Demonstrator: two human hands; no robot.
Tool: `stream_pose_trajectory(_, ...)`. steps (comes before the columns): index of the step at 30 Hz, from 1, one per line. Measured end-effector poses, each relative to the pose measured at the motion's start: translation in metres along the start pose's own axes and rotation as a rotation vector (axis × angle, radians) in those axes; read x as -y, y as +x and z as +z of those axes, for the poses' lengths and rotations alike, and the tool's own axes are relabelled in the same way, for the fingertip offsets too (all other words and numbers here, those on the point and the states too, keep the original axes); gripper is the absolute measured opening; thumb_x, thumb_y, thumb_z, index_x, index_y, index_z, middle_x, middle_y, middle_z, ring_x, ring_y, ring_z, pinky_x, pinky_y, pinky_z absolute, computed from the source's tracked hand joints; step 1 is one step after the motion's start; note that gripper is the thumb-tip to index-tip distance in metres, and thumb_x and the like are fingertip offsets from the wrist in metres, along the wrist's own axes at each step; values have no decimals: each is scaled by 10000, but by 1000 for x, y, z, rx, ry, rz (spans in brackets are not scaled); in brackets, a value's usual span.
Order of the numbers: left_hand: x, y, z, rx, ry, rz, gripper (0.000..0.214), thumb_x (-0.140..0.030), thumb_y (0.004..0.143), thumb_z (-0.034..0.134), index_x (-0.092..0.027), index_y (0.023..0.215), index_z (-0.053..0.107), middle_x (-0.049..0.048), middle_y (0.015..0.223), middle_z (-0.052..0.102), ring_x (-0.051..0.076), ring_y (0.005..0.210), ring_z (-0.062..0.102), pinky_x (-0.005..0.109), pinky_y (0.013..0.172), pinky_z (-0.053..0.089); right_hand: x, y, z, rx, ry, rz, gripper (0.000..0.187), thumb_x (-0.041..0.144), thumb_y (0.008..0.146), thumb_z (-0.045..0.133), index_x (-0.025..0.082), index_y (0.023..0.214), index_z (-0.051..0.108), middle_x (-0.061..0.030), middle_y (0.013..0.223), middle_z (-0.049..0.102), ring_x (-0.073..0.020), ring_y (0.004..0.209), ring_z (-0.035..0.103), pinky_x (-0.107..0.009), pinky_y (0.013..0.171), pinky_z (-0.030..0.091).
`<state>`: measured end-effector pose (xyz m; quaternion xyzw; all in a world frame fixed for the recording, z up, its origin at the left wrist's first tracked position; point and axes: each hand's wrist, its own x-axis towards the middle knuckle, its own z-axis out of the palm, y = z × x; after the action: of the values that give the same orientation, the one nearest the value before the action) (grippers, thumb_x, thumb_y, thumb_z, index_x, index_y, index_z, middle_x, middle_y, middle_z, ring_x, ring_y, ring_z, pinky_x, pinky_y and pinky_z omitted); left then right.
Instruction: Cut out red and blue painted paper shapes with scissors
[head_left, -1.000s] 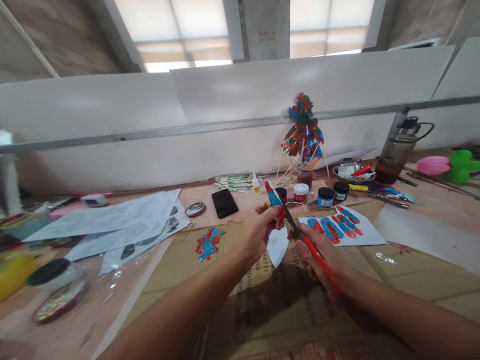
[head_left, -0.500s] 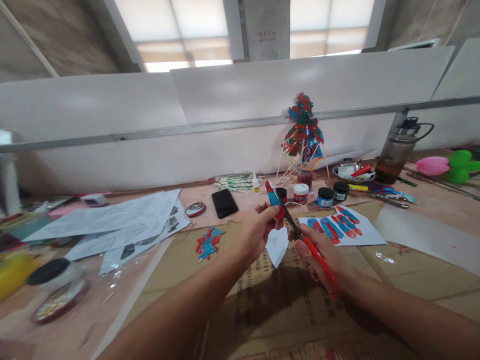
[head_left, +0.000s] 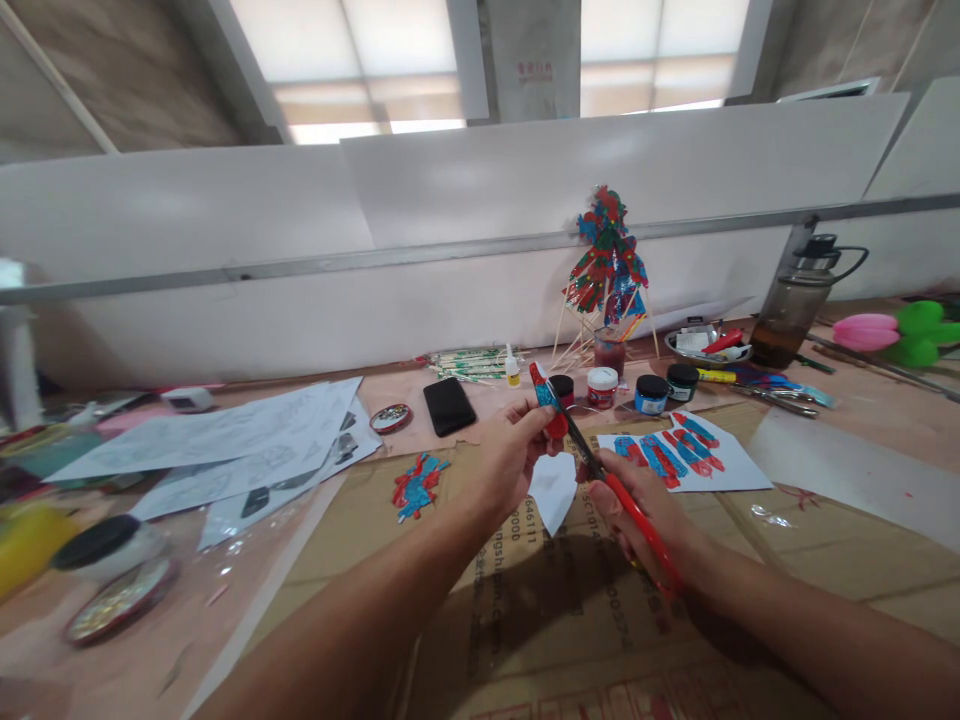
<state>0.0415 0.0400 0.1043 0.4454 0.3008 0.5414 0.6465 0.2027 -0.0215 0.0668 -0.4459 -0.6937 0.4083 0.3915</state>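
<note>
Between its thumb and fingers, my left hand (head_left: 517,450) pinches a small painted paper piece (head_left: 545,390), blue in the middle and red at the ends. My right hand (head_left: 637,505) is wrapped round red-handled scissors (head_left: 639,520), whose dark blades lie against the right edge of that piece. A white pointed paper scrap (head_left: 553,492) shows below the hands, above the cardboard (head_left: 442,610). To the right lies a white sheet (head_left: 739,468) with red and blue painted shapes. A cut-out red and blue piece (head_left: 420,487) rests on the cardboard at left.
Paint jars (head_left: 602,387) stand in a row behind my hands, near a black phone (head_left: 448,406) and a glue bottle (head_left: 511,367). Painted figures on sticks (head_left: 606,250) rise at the back. A water bottle (head_left: 791,305) stands right; printed sheets (head_left: 247,440) lie left.
The fingers of my left hand have shifted slightly on the painted piece, and more of its red lower end shows. The scissors stay almost in place.
</note>
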Motion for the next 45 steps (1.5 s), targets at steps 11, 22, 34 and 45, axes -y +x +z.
stream_pose_trajectory(11, 1, -3, 3, -6, 30, -36, 175, -250, 669, 729, -154, 666, 582, -1, 608, 570, 94, 510, 483, 247, 530, 367, 0, 0, -1, 13, -51, -3, 364, 508, 985, 417, 195, 1122, 540, 88, 499, 404, -101, 388, 403, -226, 432, 381)
stream_pose_trajectory(22, 1, -3, 3, -13, 35, -28, 188, -263, 657, 736, -150, 681, 589, -1, 624, 573, 92, 516, 484, 248, 534, 357, -3, 1, 0, 0, -19, -9, 364, 519, 974, 440, 190, 1073, 559, 94, 468, 400, -90, 359, 391, -213, 388, 340)
stream_pose_trajectory(34, -1, -2, 3, -7, 30, -31, 167, -251, 679, 718, -149, 675, 585, 6, 616, 584, 91, 512, 492, 242, 535, 360, -4, 0, 0, -18, -22, -16, 304, 463, 979, 443, 196, 1060, 564, 92, 462, 419, -85, 345, 382, -202, 375, 331)
stream_pose_trajectory(45, -2, 0, 1, -25, -25, 27, 215, -281, 690, 731, -169, 655, 551, -22, 553, 553, 85, 475, 476, 226, 491, 335, -8, 0, 2, -17, -4, -22, 354, 525, 951, 479, 190, 998, 582, 85, 483, 414, -87, 374, 370, -209, 396, 343)
